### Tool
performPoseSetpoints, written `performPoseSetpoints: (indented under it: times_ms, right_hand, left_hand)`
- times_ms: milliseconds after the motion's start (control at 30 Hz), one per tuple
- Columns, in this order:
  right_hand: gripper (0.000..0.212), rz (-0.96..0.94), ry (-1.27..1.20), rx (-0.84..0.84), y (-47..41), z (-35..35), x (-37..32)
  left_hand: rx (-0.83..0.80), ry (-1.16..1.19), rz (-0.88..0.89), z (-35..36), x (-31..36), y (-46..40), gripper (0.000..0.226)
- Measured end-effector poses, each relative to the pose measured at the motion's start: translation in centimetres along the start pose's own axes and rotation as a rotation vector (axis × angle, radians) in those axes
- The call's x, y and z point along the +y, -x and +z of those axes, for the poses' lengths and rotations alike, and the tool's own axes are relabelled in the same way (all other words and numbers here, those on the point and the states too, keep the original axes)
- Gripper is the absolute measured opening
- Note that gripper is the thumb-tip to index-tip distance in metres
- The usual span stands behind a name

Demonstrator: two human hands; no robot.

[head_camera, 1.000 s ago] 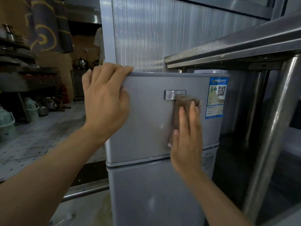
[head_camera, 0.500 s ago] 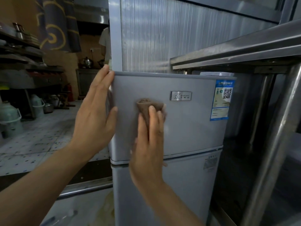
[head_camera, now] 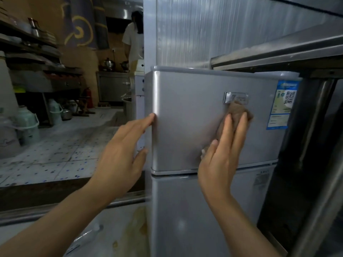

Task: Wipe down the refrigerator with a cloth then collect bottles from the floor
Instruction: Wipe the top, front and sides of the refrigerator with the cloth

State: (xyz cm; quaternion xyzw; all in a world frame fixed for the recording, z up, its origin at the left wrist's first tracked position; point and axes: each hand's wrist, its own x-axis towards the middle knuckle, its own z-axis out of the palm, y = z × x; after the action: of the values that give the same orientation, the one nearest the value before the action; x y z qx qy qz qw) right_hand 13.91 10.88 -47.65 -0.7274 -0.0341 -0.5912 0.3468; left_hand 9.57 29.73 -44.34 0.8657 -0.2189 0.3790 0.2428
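A: Silver-grey metal fills the middle: the refrigerator (head_camera: 185,127), its upper door above a lower one, wedged under a steel shelf (head_camera: 278,52) on the right.

B: Where is the cloth?

A: The brown cloth (head_camera: 235,115) lies flat against the upper door, just below the small metal badge (head_camera: 235,98) and touching its lower edge. The right hand (head_camera: 220,160) presses it there with straight fingers, so that grip is released rather than clenched; nothing is pinched.

B: And the other hand?

A: The left hand (head_camera: 122,154) is also released, fingers stretched out, fingertips touching the door's left edge, thumb near the same edge lower down.

B: Anything else on the door?

A: A blue label (head_camera: 282,106) with a QR code sits at the door's right side, apart from the cloth.

B: Any bottles?

A: One clear plastic bottle (head_camera: 87,236) lies on the floor at lower left, blurred, beside the refrigerator's base. Farther back on the tiled floor (head_camera: 55,154) stand pale green flasks (head_camera: 27,125), and a person in a white top (head_camera: 133,41) stands by the far stove.
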Motion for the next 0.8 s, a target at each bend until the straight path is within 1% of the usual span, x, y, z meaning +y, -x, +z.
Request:
performPoseSetpoints:
  times_ms: [67,167,267,333,400,433,500,600,733,800]
  right_hand:
    - [0.052,-0.161,-0.019,-0.118,2.6,0.6,-1.4]
    - [0.057,-0.367,-0.033,-0.251,4.2,0.9,-2.5]
    - [0.060,-0.492,-0.010,-0.257,2.4,0.9,-2.9]
    - [0.063,-0.499,0.013,-0.229,1.3,1.4,-3.3]
    - [0.060,-0.508,0.013,-0.215,2.0,1.8,-3.5]
    - [0.057,-0.546,0.019,-0.237,3.1,1.8,-3.1]
    - [0.056,-0.680,0.069,-0.306,5.9,1.4,-1.7]
    - [0.060,-0.847,0.176,-0.364,8.6,0.7,0.1]
    - [0.056,-0.900,0.259,-0.330,7.6,0.9,0.6]
    - [0.057,-0.893,0.273,-0.311,6.9,0.3,2.2]
  left_hand:
    - [-0.001,0.058,-0.037,0.1,-0.1,0.5,0.070]
    - [-0.003,0.158,-0.092,0.3,-0.2,0.9,0.071]
    - [0.005,0.234,-0.132,0.6,-0.7,1.3,0.071]
    - [0.038,0.250,-0.172,1.0,-1.3,1.6,0.069]
    - [0.072,0.263,-0.236,1.3,-2.1,2.0,0.067]
    - [0.079,0.272,-0.271,1.3,-2.5,2.4,0.065]
    - [0.082,0.275,-0.310,1.3,-3.1,3.1,0.062]
    - [0.072,0.256,-0.319,1.3,-3.4,3.9,0.057]
    - [0.067,0.232,-0.286,2.1,-2.4,4.1,0.054]
    - [0.093,0.244,-0.286,2.8,-1.8,3.8,0.051]
